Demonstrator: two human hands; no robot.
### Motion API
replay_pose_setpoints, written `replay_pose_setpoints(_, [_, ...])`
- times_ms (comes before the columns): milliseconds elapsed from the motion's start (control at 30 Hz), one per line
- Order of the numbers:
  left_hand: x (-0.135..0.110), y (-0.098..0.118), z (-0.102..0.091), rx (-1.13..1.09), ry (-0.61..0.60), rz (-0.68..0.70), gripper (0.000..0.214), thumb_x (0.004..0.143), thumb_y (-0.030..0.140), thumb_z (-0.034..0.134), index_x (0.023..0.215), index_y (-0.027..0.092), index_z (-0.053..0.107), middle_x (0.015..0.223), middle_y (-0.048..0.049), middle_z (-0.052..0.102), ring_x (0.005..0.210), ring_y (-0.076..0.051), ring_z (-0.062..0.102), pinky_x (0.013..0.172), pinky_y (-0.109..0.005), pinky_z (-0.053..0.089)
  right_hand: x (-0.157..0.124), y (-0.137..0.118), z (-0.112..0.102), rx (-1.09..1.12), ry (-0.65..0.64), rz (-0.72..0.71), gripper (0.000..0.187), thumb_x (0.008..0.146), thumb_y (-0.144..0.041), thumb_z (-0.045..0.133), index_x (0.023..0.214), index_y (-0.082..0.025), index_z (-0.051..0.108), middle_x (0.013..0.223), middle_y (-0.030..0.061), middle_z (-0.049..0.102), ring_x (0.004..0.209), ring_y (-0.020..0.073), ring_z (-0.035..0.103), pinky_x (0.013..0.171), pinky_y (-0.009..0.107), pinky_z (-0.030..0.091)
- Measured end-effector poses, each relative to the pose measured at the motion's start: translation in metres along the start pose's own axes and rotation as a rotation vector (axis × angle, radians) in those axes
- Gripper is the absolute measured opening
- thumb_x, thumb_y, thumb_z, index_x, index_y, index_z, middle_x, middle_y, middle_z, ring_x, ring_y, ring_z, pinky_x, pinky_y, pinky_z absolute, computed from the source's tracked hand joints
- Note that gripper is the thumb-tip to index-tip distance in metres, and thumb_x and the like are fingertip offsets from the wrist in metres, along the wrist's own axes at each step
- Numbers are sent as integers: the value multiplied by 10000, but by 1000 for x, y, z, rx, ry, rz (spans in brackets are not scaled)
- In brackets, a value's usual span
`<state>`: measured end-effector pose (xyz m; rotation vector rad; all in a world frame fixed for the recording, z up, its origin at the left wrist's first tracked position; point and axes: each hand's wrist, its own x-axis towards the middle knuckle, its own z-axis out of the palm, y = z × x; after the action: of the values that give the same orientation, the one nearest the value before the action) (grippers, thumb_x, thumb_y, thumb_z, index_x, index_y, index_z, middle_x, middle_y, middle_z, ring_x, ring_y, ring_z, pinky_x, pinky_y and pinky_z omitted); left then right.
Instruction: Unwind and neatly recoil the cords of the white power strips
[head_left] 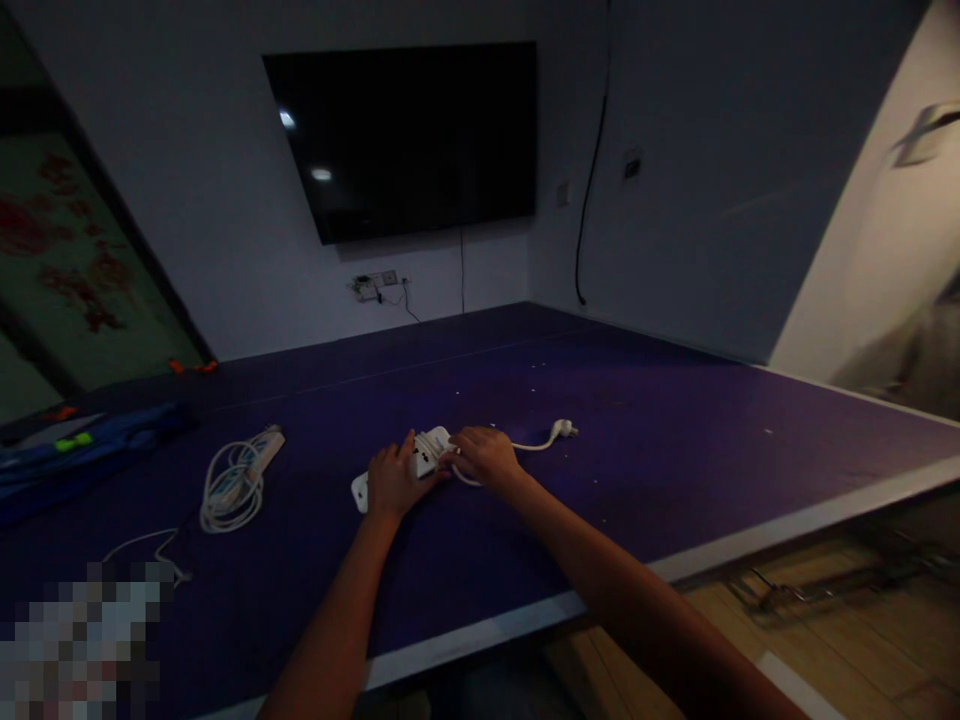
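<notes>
A white power strip (424,455) lies on a dark blue table (675,450) in front of me. My left hand (391,482) rests over its near end and holds it down. My right hand (486,455) grips the far end, where the white cord leaves it. That cord runs to the right and ends in a white plug (562,430) lying loose on the table. Both arms reach forward from the near edge.
A second white power strip with its cord coiled (236,485) lies to the left, and a thin white cable (154,548) trails nearer me. Blue fabric (75,455) sits at the far left. A dark wall screen (409,135) hangs behind. Wooden floor (825,640) shows at right.
</notes>
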<state>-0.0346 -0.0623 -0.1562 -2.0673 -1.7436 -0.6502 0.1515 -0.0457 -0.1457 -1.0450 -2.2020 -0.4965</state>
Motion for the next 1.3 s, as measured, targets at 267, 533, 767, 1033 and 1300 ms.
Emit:
replay_pose_setpoints(267, [-1, -1, -3, -38, -10, 61, 862, 639, 766, 486, 1259, 167, 509, 911, -128, 650, 910, -286, 590, 805, -369, 400, 3, 10, -12, 92, -99, 241, 524, 731, -652, 560, 927, -182, 679, 878, 85, 695, 782, 190, 642, 617, 248, 373])
replay_pose_setpoints(533, [4, -11, -9, -21, 37, -154, 886, 647, 765, 475, 1274, 140, 487, 972, -162, 667, 896, -299, 613, 770, -368, 422, 11, 26, -13, 361, -198, 267, 294, 775, -473, 616, 835, -197, 698, 753, 29, 692, 677, 136, 616, 571, 215, 335])
replay_pose_setpoints(767, [4, -37, -12, 34, 109, -408, 844, 675, 753, 445, 1216, 111, 534, 909, -178, 680, 843, -320, 632, 686, -365, 438, 4, 48, -8, 1054, -582, 479, 280, 719, -387, 662, 698, -107, 654, 509, -33, 542, 461, 76, 465, 475, 190, 334])
replay_pose_setpoints(1033, [4, -38, -13, 62, 65, -338, 877, 666, 767, 442, 1239, 106, 508, 911, -184, 677, 861, -320, 634, 711, -364, 436, 1, 49, -6, 1161, -547, 793, 232, 853, -292, 482, 927, -147, 647, 588, -33, 548, 419, 65, 447, 454, 189, 377])
replay_pose_setpoints(1300, [2, -10, -10, -17, -77, -65, 834, 633, 729, 540, 1252, 172, 503, 995, -152, 662, 936, -302, 608, 812, -377, 416, -3, 55, -2, 349, -168, 912, 239, 823, -380, 559, 764, -179, 674, 707, 48, 649, 639, 160, 599, 510, 219, 319])
